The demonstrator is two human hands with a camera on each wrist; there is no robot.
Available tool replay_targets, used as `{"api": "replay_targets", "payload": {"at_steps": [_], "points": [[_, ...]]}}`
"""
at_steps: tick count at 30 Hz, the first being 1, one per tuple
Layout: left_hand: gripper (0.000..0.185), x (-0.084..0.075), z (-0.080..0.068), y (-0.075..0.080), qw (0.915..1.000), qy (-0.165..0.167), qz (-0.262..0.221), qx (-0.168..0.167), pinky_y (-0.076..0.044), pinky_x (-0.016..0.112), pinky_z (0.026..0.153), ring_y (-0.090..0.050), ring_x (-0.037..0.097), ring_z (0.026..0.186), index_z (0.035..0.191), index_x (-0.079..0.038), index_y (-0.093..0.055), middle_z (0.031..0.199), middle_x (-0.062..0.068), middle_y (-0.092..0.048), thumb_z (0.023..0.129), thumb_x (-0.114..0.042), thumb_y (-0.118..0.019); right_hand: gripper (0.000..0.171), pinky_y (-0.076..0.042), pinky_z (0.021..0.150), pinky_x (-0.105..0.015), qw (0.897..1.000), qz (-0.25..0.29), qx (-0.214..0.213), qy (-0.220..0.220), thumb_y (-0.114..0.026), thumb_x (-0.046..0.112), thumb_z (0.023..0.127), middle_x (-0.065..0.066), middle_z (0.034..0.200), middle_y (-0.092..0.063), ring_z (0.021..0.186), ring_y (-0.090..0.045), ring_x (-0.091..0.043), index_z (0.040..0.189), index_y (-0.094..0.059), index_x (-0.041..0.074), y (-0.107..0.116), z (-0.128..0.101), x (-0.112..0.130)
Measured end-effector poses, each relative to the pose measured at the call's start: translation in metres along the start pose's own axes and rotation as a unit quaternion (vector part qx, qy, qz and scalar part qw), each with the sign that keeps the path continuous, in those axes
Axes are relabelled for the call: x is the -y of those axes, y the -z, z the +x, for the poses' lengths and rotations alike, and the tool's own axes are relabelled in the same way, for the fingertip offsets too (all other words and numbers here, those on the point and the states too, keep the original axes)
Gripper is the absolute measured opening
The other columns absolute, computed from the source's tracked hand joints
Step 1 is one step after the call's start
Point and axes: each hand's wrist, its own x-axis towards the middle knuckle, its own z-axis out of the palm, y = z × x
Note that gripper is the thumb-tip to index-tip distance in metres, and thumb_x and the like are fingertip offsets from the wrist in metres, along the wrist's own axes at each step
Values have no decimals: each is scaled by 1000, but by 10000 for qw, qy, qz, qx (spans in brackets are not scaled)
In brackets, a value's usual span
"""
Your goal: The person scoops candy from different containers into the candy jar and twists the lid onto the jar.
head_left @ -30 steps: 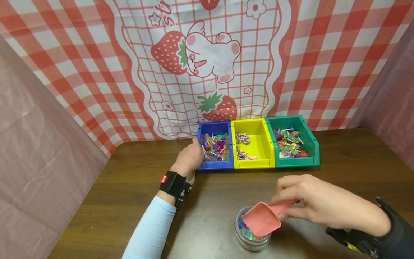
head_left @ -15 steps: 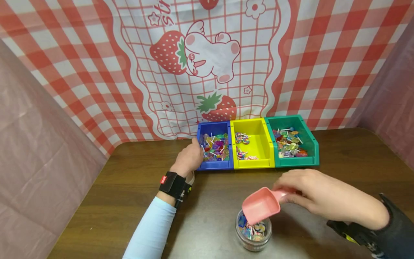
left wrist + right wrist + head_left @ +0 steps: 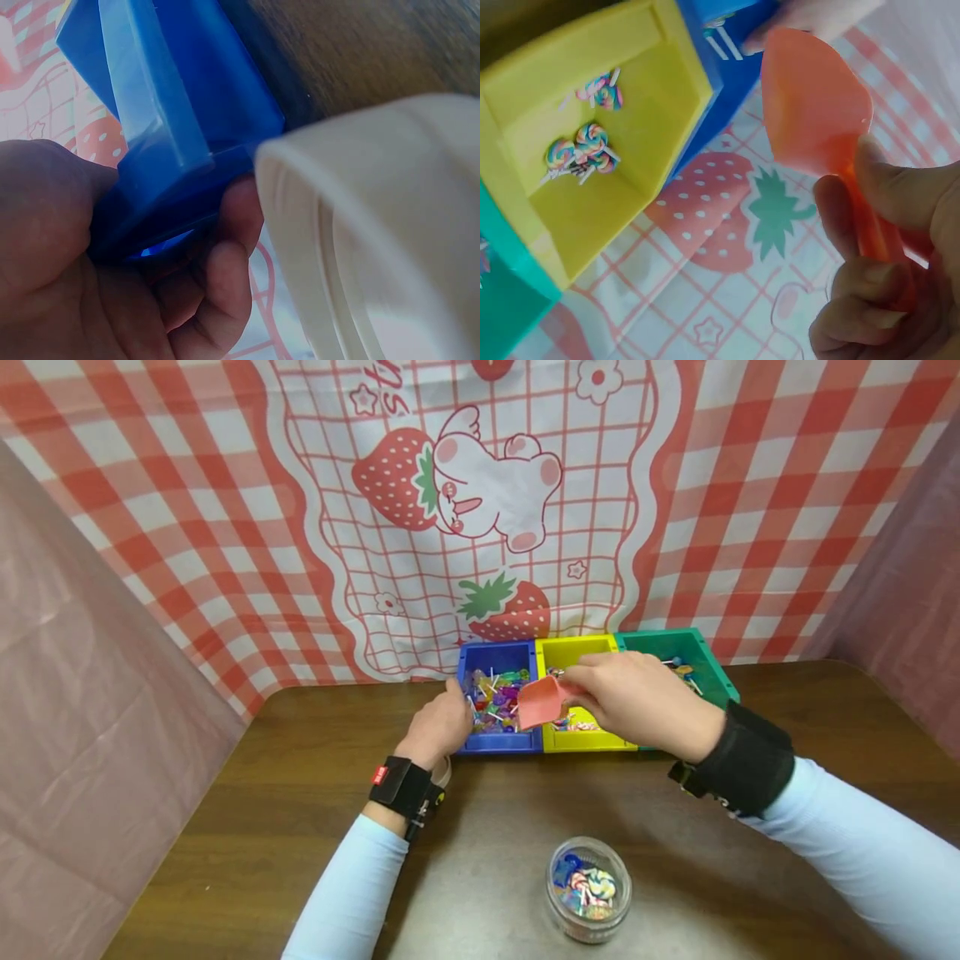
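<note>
My left hand (image 3: 438, 722) grips the left side wall of the blue bin (image 3: 501, 743); the left wrist view shows thumb and curled fingers around that wall. Small colourful candy charms and lollipops (image 3: 498, 702) lie inside it. In my right hand (image 3: 637, 702) is a pink scoop (image 3: 538, 702), pinched by its handle, its bowl over the border between the blue bin and the yellow bin (image 3: 590, 742). From the right wrist view, the scoop's bowl (image 3: 810, 105) looks bare on the side that shows. A few swirl lollipops (image 3: 592, 142) lie in the yellow bin, partly hidden by my hand in the head view.
A clear jar (image 3: 588, 931) holding mixed charms stands near the front of the wooden table (image 3: 300, 827). The green bin (image 3: 716, 672), also with charms, joins the yellow one on the right. A red checked cloth (image 3: 225, 527) hangs right behind the bins.
My right hand has carried the scoop from above the jar up and left to the bins. More of the jar's contents now shows. The left hand has stayed on the blue bin.
</note>
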Motion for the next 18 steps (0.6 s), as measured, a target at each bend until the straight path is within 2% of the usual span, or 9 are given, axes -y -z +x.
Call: {"api": "replay_targets", "payload": {"at_steps": [5, 10, 13, 18], "points": [[49, 0, 0, -1, 9999, 113, 0, 37, -53, 49, 77, -67, 33, 88, 146, 5, -28, 100, 18, -65, 107, -23, -35, 26, -55, 68, -34, 9971, -654, 40, 383, -84, 24, 81, -5, 80, -66, 70, -62, -21, 99, -74, 7, -12, 28, 5], [52, 1, 0, -1, 9999, 128, 45, 90, -53, 48, 79, -67, 33, 91, 148, 5, -26, 103, 19, -65, 107, -24, -35, 27, -54, 60, -32, 9876, -1361, 40, 777, -88, 26, 77, -6, 73, -66, 66, -64, -23, 89, -75, 6, -21, 45, 19], [51, 0, 0, -1, 9999, 120, 28, 49, -52, 49, 80, -67, 34, 94, 148, 5, -27, 106, 20, -66, 106, -24, -35, 26, -53, 55, -33, 9843, -1577, 179, 768, -86, 28, 79, -6, 65, -62, 58, -61, -23, 84, -75, 4, -23, 55, 31], [45, 0, 1, -1, 10000, 57, -18, -68, -52, 51, 81, -66, 37, 95, 141, 5, -33, 106, 21, -66, 106, -24, -36, 22, -52, 49, -35, 9834, -1704, 431, 439, -82, 25, 84, -3, 57, -53, 50, -56, -21, 80, -75, 5, -23, 72, 49]]}}
